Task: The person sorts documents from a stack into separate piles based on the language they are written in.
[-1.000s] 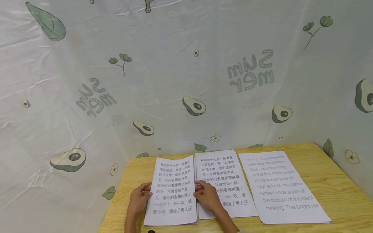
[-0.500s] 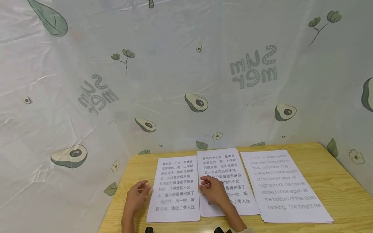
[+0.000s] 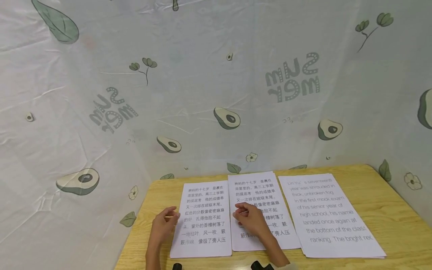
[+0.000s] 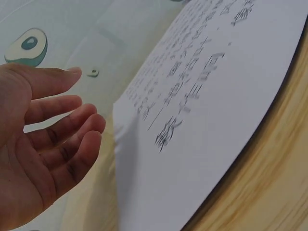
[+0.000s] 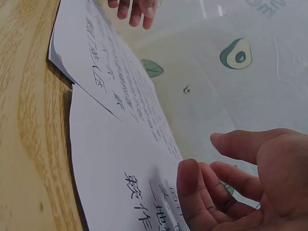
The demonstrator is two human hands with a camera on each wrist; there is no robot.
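1. Head view: we read "林屿的十七岁" atop both the left stack (image 3: 204, 221) and the middle stack (image 3: 261, 195), and "year was shrouded in thick, unbroken fog" on the right stack (image 3: 329, 215). The backdrop (image 3: 189, 86) bears "summer" mirrored. All three lie side by side on the desk (image 3: 388, 225), edges close, with bare wood widest at far right. The left hand (image 3: 163, 225), relaxed, is by the left stack's outer edge; the right hand (image 3: 250, 220), loosely bent, is over the middle stack.
2. Left wrist view: we see a gap between fingertips and paper, where the head view overlaps them; this hand grips nothing.
3. Right wrist view: we make out "簌作" below; thumb and fingers stand apart, unloaded. The left stack's near-right corner shows separate layers.
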